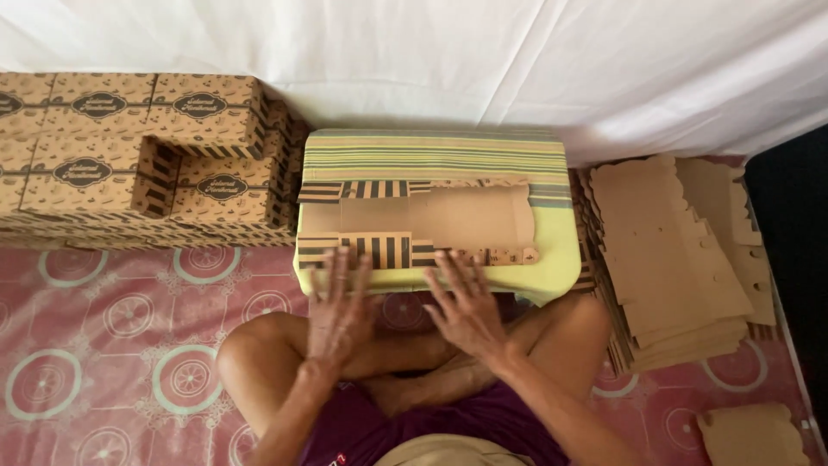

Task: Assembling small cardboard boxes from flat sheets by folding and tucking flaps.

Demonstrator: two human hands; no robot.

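A flat, unfolded brown cardboard box blank (431, 217) with black striped flaps lies on a small stool with a striped yellow-green cushion (431, 155). My left hand (338, 306) rests flat, fingers spread, on the near edge of the blank at its striped flap. Beside it, my right hand (466, 302) lies palm down with fingers apart, touching the blank's near edge. Neither hand grips anything. My crossed legs sit just below the stool.
Folded brown patterned boxes (129, 160) are stacked at the left. A pile of flat cardboard blanks (673, 259) lies at the right, with another piece (750, 436) at bottom right. A white sheet (517, 60) hangs behind; a pink patterned mat (103, 345) covers the floor.
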